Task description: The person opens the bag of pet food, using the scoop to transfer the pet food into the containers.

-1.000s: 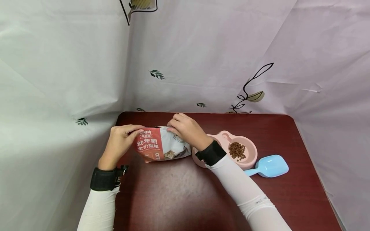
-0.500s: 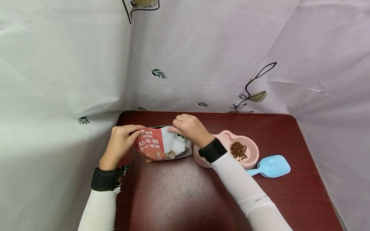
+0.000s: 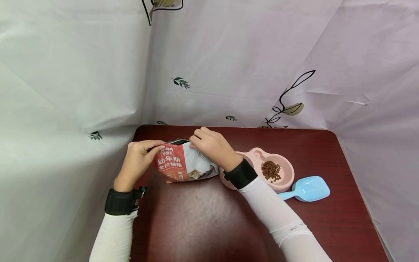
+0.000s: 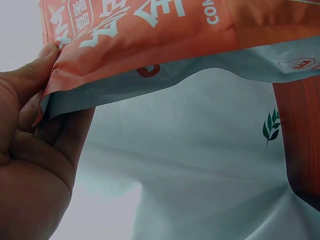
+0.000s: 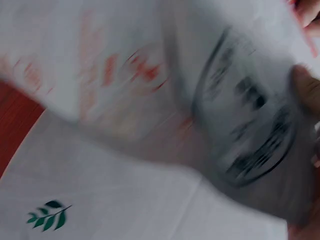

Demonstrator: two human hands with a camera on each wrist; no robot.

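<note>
In the head view, a red-and-white cat food bag [image 3: 183, 165] lies toward the left of the table, its mouth gaping dark along the top edge. My left hand [image 3: 136, 160] pinches the bag's upper left corner between thumb and fingers; the left wrist view shows the thumb [image 4: 46, 60] on the front panel and fingers behind. At the right part of the mouth, my right hand [image 3: 214, 147] holds the edge with bent fingers. The bag's printed side [image 5: 245, 100] is blurred in the right wrist view, where the right hand [image 5: 307, 95] shows only in part.
Just right of the bag, a pink double bowl [image 3: 288, 162] is partly covered by the right wrist. Brown kibble [image 3: 271, 171] lies in its right basin. A light blue scoop [image 3: 311, 188] rests beside it on the dark red table [image 3: 209, 222]. Patterned cloth [image 3: 235, 65] hangs behind.
The bag's mouth has parted wider, showing more of its dark inside. My right hand shifted right along the edge, then back left and slightly up. The left hand keeps its corner.
</note>
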